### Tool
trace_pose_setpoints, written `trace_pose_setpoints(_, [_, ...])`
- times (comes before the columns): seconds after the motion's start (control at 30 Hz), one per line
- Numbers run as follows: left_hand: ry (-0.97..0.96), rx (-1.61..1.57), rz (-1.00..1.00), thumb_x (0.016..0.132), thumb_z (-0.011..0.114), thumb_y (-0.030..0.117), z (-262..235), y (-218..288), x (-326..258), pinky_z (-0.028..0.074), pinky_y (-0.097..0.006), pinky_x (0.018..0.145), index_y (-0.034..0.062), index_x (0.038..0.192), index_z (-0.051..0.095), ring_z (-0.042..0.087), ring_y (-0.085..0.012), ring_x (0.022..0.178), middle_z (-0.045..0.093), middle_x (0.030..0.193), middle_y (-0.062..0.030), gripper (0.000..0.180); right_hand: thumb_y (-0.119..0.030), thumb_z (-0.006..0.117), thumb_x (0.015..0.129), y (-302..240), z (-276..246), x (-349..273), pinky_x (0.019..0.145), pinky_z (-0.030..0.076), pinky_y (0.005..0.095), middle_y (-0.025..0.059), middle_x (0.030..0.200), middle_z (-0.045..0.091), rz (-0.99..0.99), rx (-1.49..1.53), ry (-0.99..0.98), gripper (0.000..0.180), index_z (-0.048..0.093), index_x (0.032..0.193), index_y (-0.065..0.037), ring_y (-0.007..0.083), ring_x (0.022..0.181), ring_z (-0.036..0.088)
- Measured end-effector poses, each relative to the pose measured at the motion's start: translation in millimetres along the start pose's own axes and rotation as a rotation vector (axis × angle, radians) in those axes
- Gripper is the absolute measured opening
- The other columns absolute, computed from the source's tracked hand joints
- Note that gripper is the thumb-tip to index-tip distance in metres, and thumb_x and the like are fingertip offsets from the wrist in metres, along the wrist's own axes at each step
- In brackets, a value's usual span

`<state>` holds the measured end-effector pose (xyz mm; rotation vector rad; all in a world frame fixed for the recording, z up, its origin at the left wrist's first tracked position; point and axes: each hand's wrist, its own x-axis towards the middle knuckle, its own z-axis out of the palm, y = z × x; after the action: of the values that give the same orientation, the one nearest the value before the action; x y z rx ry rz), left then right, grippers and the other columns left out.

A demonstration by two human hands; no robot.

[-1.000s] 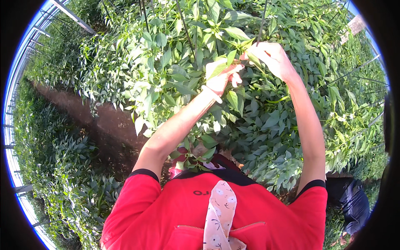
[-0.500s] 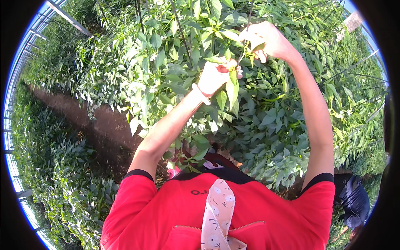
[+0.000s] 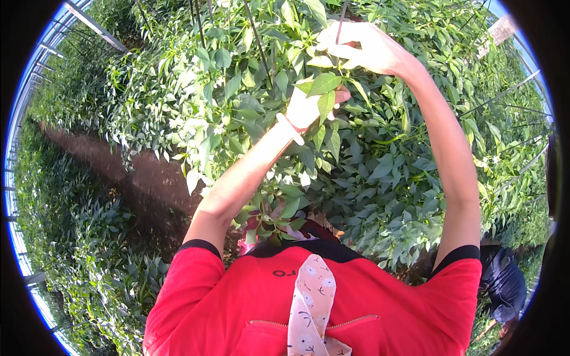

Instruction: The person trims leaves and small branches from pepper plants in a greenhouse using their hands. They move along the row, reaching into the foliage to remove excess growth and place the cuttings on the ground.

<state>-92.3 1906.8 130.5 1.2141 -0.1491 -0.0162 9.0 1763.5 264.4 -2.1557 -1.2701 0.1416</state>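
Note:
Leafy pepper plants with white blossoms fill the area around my hands. My left hand (image 3: 307, 108) is closed round a pepper stem, its fingers partly hidden behind green leaves (image 3: 325, 84). A thin dark string (image 3: 342, 22) hangs from above and runs into my right hand (image 3: 371, 50). The fingers and thumb of that hand are bent together on the string, just above and right of my left hand. Bright sunlight washes out both hands, so exact finger contact is hard to see. A long green pepper (image 3: 390, 141) hangs below my right hand.
More dark strings (image 3: 256, 38) rise through the foliage. A brown soil path (image 3: 151, 181) lies at left between plant rows. Metal frame bars (image 3: 95, 25) stand at the upper left. Another person in dark clothes (image 3: 502, 282) bends at the lower right.
My right hand has moved slightly up and left, and the string has shifted left with it. My left hand has turned a little, with leaves now covering its fingers.

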Motion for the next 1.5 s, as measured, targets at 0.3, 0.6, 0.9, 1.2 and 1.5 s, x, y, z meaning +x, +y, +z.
trace_pose_setpoints(0.3, [0.016,-0.277,0.059,0.096,0.065,0.023,-21.7,-21.5,16.0,0.055,-0.028,0.057,-0.001,0.103,0.066,0.066,-0.0163,0.075,0.067,0.092,-0.01,0.025,-0.032,0.054,0.1,9.4,3.5,-16.2,0.038,0.038,0.0236,0.0035,0.055,0.057,0.336,0.307,0.009,0.036,0.07,0.108,0.0,0.0086,0.037,0.046])
trace_pose_setpoints(0.6, [0.077,-0.183,-0.039,0.088,0.075,0.02,3.8,5.8,11.5,0.054,-0.027,0.049,-0.002,0.115,0.064,0.066,-0.0157,0.068,0.067,0.089,-0.008,0.037,-0.012,0.052,0.095,5.6,18.8,-44.5,0.041,0.039,0.0215,0.006,0.071,0.066,0.259,0.588,0.102,0.031,0.066,0.119,0.002,0.0072,0.044,0.049])
trace_pose_setpoints(0.9, [0.175,0.301,0.14,0.092,0.064,-0.001,-103.1,105.0,-173.1,0.057,-0.03,0.068,-0.0022,0.11,0.071,0.068,-0.0189,0.077,0.072,0.098,-0.0162,0.019,-0.008,0.049,0.101,-65.1,108.6,-143.9,0.055,0.049,0.0239,0.0117,0.083,0.07,0.379,0.651,0.49,0.024,0.067,0.107,0.008,0.0134,0.061,0.063])
trace_pose_setpoints(1.2, [0.314,0.289,-0.444,0.086,0.069,-0.007,-107.9,45.7,-308.3,0.05,-0.022,0.064,-0.0022,0.1,0.074,0.065,-0.0093,0.073,0.072,0.089,-0.0054,0.016,-0.006,0.057,0.097,-90.6,209.8,-170.6,0.084,0.054,0.0319,0.0124,0.115,0.069,0.504,0.807,0.084,0.045,0.046,0.141,-0.002,0.0197,0.098,0.068])
trace_pose_setpoints(1.5, [-0.062,0.864,0.277,0.083,0.069,-0.004,-82.2,31.5,-253.3,0.057,-0.038,0.07,0.0082,0.122,0.066,0.069,-0.0299,0.088,0.067,0.106,-0.0121,0.041,0.005,0.058,0.09,-153.9,223.5,-134.7,0.082,0.053,0.0328,0.0135,0.109,0.069,0.354,0.63,0.118,0.025,0.064,0.114,0.001,0.0239,0.093,0.069])
